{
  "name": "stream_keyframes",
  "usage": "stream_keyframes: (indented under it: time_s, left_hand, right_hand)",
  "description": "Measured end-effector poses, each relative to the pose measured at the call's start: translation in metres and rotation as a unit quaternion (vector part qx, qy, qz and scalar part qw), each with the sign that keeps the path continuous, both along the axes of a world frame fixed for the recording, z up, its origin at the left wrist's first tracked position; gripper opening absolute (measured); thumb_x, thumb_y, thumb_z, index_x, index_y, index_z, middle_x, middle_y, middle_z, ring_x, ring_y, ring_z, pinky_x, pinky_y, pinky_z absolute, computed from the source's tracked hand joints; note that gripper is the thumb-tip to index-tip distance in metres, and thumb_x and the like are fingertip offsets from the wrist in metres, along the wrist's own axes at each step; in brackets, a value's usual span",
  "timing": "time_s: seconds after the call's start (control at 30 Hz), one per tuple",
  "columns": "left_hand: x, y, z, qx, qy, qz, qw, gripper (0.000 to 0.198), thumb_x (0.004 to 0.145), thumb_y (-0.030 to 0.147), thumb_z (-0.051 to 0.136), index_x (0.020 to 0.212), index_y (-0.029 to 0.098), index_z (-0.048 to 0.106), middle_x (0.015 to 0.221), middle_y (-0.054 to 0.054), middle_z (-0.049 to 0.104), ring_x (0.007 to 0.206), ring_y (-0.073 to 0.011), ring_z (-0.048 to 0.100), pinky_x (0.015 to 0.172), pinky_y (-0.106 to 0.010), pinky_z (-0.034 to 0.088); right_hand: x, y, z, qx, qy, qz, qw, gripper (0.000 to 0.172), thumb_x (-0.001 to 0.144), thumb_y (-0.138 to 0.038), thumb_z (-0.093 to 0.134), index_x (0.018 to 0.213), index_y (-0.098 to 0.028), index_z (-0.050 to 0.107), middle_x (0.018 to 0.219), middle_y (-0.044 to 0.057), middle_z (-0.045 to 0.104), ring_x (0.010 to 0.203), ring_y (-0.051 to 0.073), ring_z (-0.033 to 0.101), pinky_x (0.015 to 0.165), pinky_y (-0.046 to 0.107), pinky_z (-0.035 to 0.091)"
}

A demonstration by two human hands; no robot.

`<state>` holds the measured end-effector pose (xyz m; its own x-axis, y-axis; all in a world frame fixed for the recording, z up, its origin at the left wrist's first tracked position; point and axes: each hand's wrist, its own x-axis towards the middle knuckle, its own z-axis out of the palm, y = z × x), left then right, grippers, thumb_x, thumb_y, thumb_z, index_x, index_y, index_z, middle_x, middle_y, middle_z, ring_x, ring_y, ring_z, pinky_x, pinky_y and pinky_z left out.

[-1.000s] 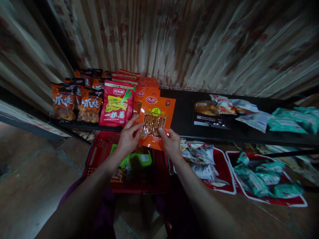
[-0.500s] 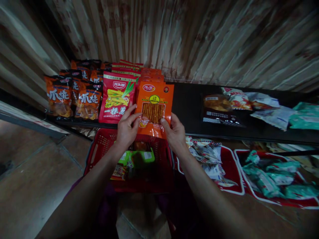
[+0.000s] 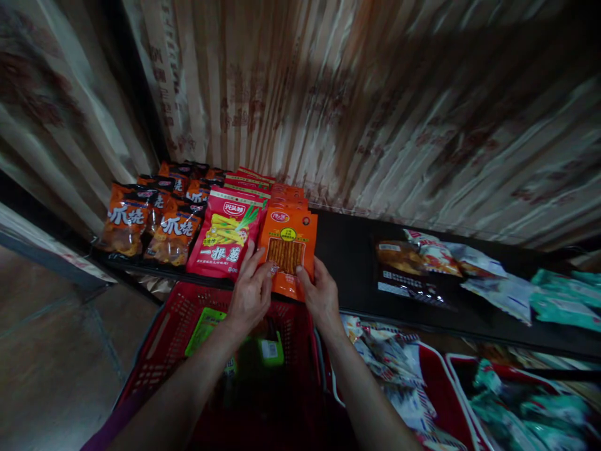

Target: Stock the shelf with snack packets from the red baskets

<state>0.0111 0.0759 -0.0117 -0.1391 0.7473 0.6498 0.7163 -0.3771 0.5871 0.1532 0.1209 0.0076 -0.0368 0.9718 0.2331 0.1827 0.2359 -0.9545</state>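
Observation:
An orange snack packet (image 3: 287, 245), with brown sticks pictured on its front, stands at the shelf's front edge before several like it. My left hand (image 3: 252, 289) grips its lower left side, fingers bent against the front. On the lower right, my right hand (image 3: 320, 294) pinches the packet, thumb on the front and the other fingers behind. Just left of it, a red snack packet (image 3: 228, 233) heads another row, close to my left fingers. Below my wrists is a red basket (image 3: 157, 332) with green packets (image 3: 205, 327) in it, partly hidden by my left arm.
Black-and-orange snack bags (image 3: 173, 232) fill the shelf's left end. On the black shelf (image 3: 347, 263) to the right lie a brown-and-black package (image 3: 404, 266), white packets (image 3: 498, 291) and teal packets (image 3: 563, 300). Further red baskets (image 3: 448, 385) with packets stand below. A pleated curtain (image 3: 305, 113) hangs behind.
The view has tilted upward, so the shelf and baskets sit lower in the picture. Both hands remain on the orange packet, which now stands in line with its row.

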Motion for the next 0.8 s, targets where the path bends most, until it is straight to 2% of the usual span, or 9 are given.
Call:
stream_keyframes:
  time_s: [0.27, 0.43, 0.57, 0.8]
  left_hand:
    - [-0.003, 0.005, -0.007, 0.018, 0.051, 0.019, 0.998, 0.028, 0.087, 0.008, 0.042, 0.107, 0.012, 0.060, 0.135, -0.017, 0.048, 0.139, -0.0276, 0.023, 0.105, -0.050, 0.040]
    - [-0.004, 0.007, -0.013, 0.016, 0.075, 0.022, 0.997, 0.026, 0.088, 0.011, 0.043, 0.107, 0.012, 0.061, 0.129, -0.018, 0.054, 0.137, -0.0283, 0.027, 0.103, -0.049, 0.043]
    - [-0.003, 0.008, -0.016, 0.010, 0.082, 0.015, 0.996, 0.026, 0.088, 0.010, 0.043, 0.108, 0.011, 0.060, 0.128, -0.017, 0.055, 0.137, -0.0282, 0.029, 0.102, -0.047, 0.044]
    - [-0.001, 0.009, -0.015, -0.004, 0.102, 0.018, 0.995, 0.027, 0.089, 0.011, 0.043, 0.110, 0.010, 0.059, 0.126, -0.018, 0.056, 0.137, -0.0284, 0.028, 0.102, -0.048, 0.045]
  right_hand:
    - [0.000, 0.009, -0.011, 0.022, -0.104, -0.015, 0.994, 0.042, 0.082, -0.036, 0.052, 0.118, -0.015, 0.057, 0.106, 0.010, 0.069, 0.092, 0.023, 0.065, 0.083, 0.034, 0.050]
    - [0.000, 0.010, -0.016, 0.038, -0.163, -0.048, 0.985, 0.045, 0.082, -0.036, 0.051, 0.121, -0.014, 0.054, 0.108, 0.012, 0.068, 0.092, 0.024, 0.066, 0.081, 0.035, 0.052]
    - [0.000, 0.008, -0.015, 0.055, -0.203, -0.076, 0.975, 0.051, 0.081, -0.035, 0.051, 0.127, -0.012, 0.049, 0.114, 0.015, 0.066, 0.097, 0.027, 0.065, 0.085, 0.039, 0.051]
    - [0.001, 0.007, -0.012, 0.045, -0.212, -0.095, 0.972, 0.058, 0.081, -0.032, 0.050, 0.134, -0.010, 0.042, 0.107, 0.017, 0.067, 0.089, 0.027, 0.067, 0.078, 0.040, 0.053]
